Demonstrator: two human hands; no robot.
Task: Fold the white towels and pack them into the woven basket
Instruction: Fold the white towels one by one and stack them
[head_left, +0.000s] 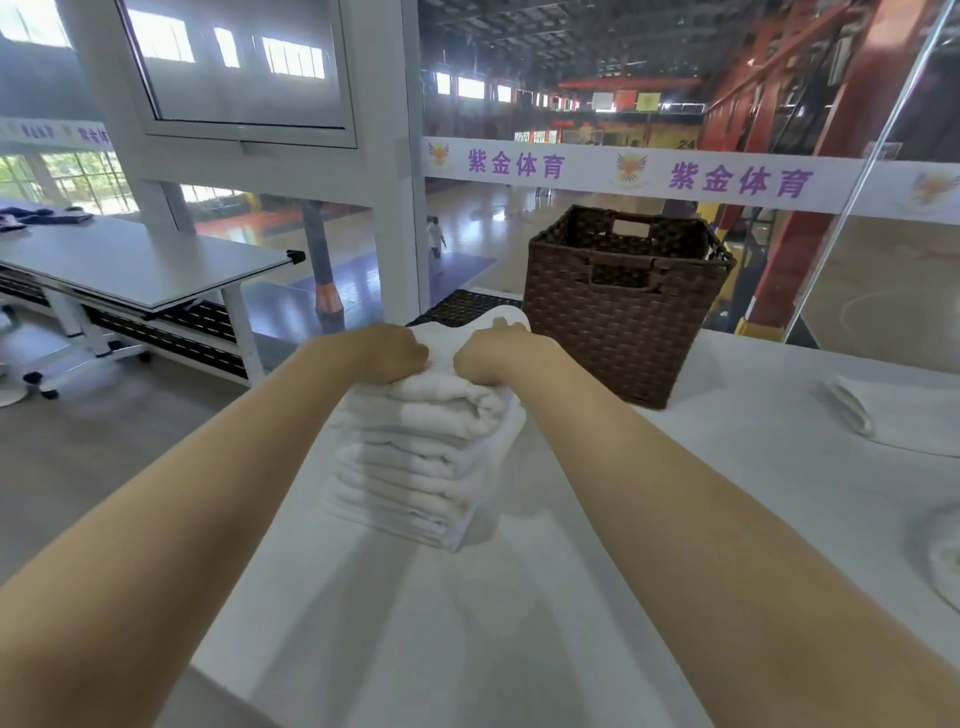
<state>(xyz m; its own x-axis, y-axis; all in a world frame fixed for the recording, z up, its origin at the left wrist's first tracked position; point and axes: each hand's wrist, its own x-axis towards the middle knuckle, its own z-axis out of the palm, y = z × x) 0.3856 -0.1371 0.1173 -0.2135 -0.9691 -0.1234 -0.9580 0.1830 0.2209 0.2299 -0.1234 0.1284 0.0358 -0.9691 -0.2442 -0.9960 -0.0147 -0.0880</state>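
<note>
A grey side table stands at far left, well apart across bare floor, below glass overlooking a sports hall. The white cloth-covered worktop has its left edge running diagonally beside the left forearm. One stack of folded white towels rests on it; the left hand and right hand each clench its top layers in a grip. One dark brown woven basket stands just behind, right. Two more white towels lie near the right edge.

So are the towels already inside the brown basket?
No, the folded towel stack sits on the white table, gripped by both hands, beside the woven basket.
</note>
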